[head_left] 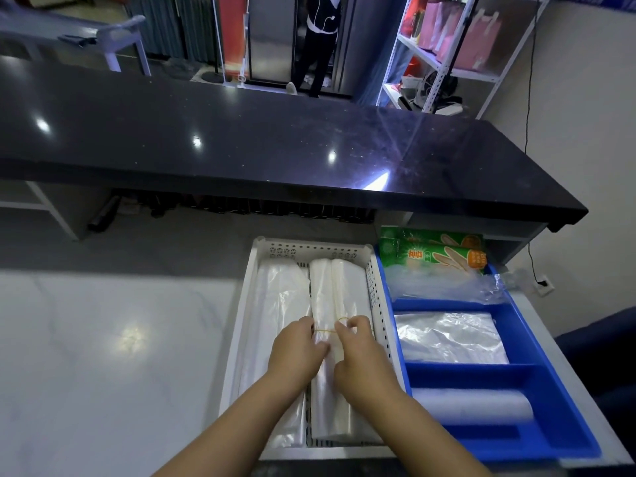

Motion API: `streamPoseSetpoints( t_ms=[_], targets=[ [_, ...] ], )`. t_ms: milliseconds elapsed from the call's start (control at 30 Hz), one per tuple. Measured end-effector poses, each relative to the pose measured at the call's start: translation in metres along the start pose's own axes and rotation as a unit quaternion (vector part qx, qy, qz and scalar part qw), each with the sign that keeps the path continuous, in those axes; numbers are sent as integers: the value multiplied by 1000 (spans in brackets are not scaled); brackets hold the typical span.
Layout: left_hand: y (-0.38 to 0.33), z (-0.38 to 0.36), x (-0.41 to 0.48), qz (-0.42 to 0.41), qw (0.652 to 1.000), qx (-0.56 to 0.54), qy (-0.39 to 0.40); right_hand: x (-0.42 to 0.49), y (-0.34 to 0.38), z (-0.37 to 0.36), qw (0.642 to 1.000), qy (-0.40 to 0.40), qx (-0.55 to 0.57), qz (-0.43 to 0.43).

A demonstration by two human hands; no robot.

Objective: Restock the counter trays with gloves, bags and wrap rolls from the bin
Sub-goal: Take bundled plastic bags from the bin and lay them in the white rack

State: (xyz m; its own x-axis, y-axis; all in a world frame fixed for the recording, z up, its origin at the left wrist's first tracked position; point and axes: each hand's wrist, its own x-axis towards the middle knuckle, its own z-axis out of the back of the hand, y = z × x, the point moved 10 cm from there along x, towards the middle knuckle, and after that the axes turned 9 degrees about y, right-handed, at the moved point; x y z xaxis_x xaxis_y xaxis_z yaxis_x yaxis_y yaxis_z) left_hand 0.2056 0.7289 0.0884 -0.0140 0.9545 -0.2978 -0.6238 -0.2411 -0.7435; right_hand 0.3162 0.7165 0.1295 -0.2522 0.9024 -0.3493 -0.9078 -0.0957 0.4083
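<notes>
Fingertips of both hands pinch a thin yellow rubber band (pixel 327 330) that runs across a bundle of clear plastic bags (pixel 339 356): the left hand (pixel 296 352) holds the band's near-left end against the bundle, the right hand (pixel 358 359) pulls a small loop of it up just to the right. Both hands are closed on the band, not on the bags themselves. The bundle lies lengthwise under the grip, in the right half of a white perforated tray (pixel 377 301); a second, flatter stack of bags (pixel 275 325) lies just left of it in the same tray. Judging by the look, the bags are light, soft and slippery, and once unbound the sheets would likely slide and fan apart, so the bundle is best held around its middle, at or beside the band, with the whole hand wrapped across it. The band itself is stretchy and could snap back off the fingers. Right of the grip, touching the white tray, stands a blue divided tray (pixel 516 315) holding green glove boxes (pixel 444 258) at its far end, loose clear film (pixel 451 335) in the middle and a white roll (pixel 475 406) nearest.
</notes>
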Motion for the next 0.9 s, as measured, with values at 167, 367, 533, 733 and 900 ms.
streamPoseSetpoints(
  t_ms=[167, 367, 533, 733, 900],
  targets=[
    [-4, 2, -8, -12, 999, 50, -13, 0, 5, 3, 999, -7, -23, 38],
    [-14, -3, -17, -88, 976, 200, 6, 11, 0, 7, 992, -49, -90, 74],
    [-16, -2, -16, -89, 973, 212, 23, 18, 2, 2, 987, -36, -115, 106],
    [-13, 42, -39, -42, 976, 200, -78, 25, 2, 24, 982, -78, -91, 145],
    [-1, 79, -94, 14, 959, 197, -204, 16, 50, 8, 957, -60, -109, 262]
  ],
)
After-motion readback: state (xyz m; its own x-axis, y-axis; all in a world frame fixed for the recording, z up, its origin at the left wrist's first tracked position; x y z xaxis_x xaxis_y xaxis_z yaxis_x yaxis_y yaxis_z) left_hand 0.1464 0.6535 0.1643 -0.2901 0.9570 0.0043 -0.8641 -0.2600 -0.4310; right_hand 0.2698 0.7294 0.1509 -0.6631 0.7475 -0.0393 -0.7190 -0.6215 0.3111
